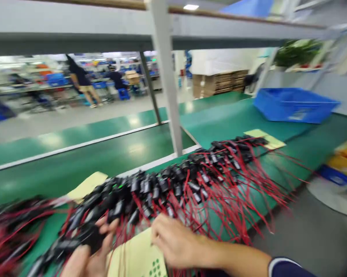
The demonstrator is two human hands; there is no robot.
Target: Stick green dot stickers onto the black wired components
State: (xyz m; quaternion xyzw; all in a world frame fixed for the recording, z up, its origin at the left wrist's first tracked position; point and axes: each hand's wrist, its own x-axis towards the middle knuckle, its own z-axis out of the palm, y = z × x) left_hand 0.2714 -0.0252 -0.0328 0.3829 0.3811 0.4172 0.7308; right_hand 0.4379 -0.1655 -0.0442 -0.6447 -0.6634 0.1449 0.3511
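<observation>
My left hand (89, 256) is at the lower left, its fingers closed around a black part (91, 236) with a rounded block shape. Beside it, my right hand (176, 240) is curled at the upper corner of a pale yellow sheet (127, 254) with green round dots, and appears to pinch its edge; the fingertips are partly hidden. Behind both hands runs a long heap of black cylindrical parts (176, 175) with thin red wires (233, 207) trailing toward me. A few parts in the heap show small green spots. Motion blurs the picture.
More red-wired parts (14, 231) lie at far left. Yellow sheets (88, 186) lie behind the heap and at its right end. A blue bin (294, 104) stands on the green bench (127, 144) at back right. A white post (166, 77) rises behind the heap. People are far off.
</observation>
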